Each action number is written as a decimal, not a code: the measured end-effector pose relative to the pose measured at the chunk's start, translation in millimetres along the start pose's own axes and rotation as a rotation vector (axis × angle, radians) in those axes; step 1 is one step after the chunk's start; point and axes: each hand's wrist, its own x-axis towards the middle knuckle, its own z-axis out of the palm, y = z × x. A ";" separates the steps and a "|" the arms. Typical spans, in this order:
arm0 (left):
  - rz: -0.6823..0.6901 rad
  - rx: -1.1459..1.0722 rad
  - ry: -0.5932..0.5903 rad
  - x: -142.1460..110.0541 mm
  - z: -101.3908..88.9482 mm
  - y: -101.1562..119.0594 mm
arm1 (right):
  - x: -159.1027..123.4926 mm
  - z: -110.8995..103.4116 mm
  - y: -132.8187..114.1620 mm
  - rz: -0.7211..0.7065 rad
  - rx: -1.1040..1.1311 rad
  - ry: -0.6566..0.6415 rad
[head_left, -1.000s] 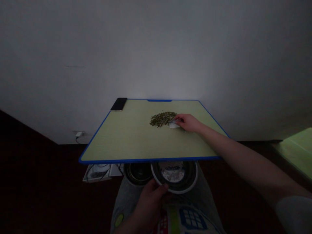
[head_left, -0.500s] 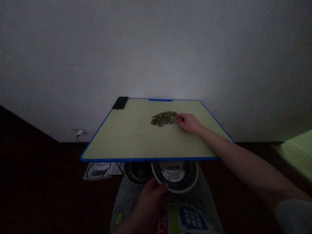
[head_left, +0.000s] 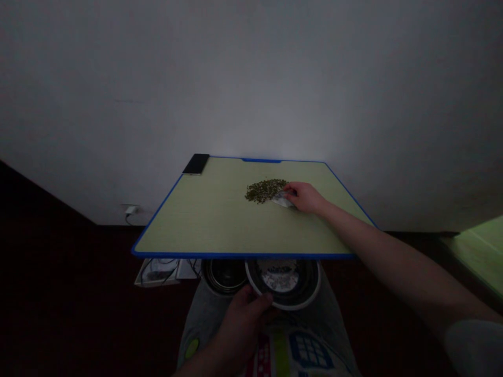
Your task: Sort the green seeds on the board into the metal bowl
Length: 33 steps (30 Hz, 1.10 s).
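Observation:
A pile of small green-brown grains [head_left: 264,190] lies on a pale green table with a blue edge [head_left: 220,225]. My right hand [head_left: 304,197] rests on the table just right of the pile, fingers closed on a small white card [head_left: 282,199] that touches the grains. Below the table's near edge, my left hand [head_left: 241,322] grips the rim of a white-rimmed bowl [head_left: 302,296] on my lap, with pale contents inside. A second, darker bowl [head_left: 223,276] sits to its left.
A black phone [head_left: 196,163] lies at the table's far left corner. A grey wall stands close behind the table. A plug and cable [head_left: 130,211] are low on the wall at left. White items with cables [head_left: 159,269] lie on the dark floor under the table.
My right hand has stayed at the pile's right side; the white card showed, was hidden half a second ago, and shows again. The left hand keeps its hold on the bowl rim.

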 end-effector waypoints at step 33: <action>0.014 -0.001 0.000 1.1 -0.6 -0.5 | 11.2 2.5 -12.8 -0.064 0.020 -0.092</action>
